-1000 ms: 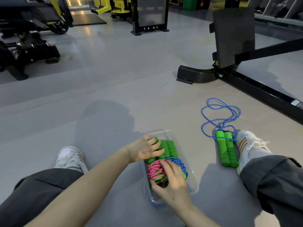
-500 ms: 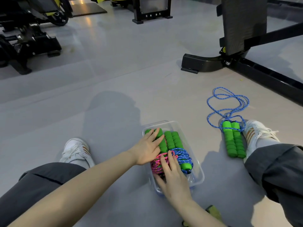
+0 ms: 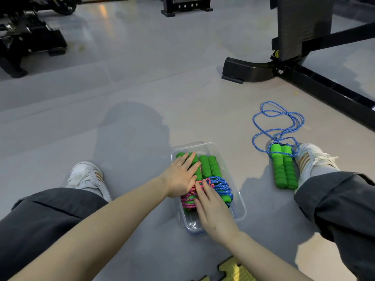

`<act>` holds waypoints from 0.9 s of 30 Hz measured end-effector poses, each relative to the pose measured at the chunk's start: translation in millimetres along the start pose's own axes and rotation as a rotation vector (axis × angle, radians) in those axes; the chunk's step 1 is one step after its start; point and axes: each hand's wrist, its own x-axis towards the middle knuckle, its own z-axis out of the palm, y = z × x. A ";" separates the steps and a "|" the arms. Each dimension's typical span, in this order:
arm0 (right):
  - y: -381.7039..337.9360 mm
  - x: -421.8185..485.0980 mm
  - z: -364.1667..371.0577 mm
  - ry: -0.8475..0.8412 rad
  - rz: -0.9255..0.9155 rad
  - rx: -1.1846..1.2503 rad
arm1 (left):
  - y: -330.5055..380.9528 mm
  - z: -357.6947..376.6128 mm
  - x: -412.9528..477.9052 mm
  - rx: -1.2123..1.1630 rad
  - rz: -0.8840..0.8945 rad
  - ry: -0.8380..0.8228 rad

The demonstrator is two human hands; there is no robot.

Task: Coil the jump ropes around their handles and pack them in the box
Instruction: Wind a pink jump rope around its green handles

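Head view: clear box (image 3: 239, 209) on the floor holds two coiled jump ropes — pink rope (image 3: 189, 196) and blue rope (image 3: 221, 186) around green handles. Left hand (image 3: 181, 177) and right hand (image 3: 215, 211) press flat on them, fingers extended. At 2 o'clock, an uncoiled blue rope (image 3: 278, 126) lies beside a shoe (image 3: 312, 159) — machine base (image 3: 249, 72) beyond.

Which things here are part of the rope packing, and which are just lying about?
Job: clear box; pink rope and blue rope coiled inside it; loose blue rope on the floor; left hand; right hand.

Lying about: gym machine; yellow mat.
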 end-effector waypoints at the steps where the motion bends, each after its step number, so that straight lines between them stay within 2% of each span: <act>1: 3.6 1.1 -2.4 -0.009 -0.001 0.046 | 3.3 0.2 0.5 -0.040 -0.014 0.007; 3: 8.1 3.4 -8.2 -0.100 -0.018 0.125 | 9.4 2.9 2.3 -0.116 -0.044 0.030; 6: 15.0 6.2 -16.7 -0.143 -0.056 0.105 | 10.8 9.0 2.0 -0.131 -0.052 0.051; 11: 33.5 14.4 -25.4 -0.279 -0.100 0.207 | 7.6 12.2 -3.5 -0.175 -0.033 0.055; 15: 44.8 16.3 -18.8 -0.191 -0.116 0.262 | 8.6 12.0 -2.8 -0.216 -0.046 0.067; 27: 48.2 31.9 -13.8 -0.052 0.013 0.278 | 11.7 16.5 -0.9 -0.242 -0.051 0.121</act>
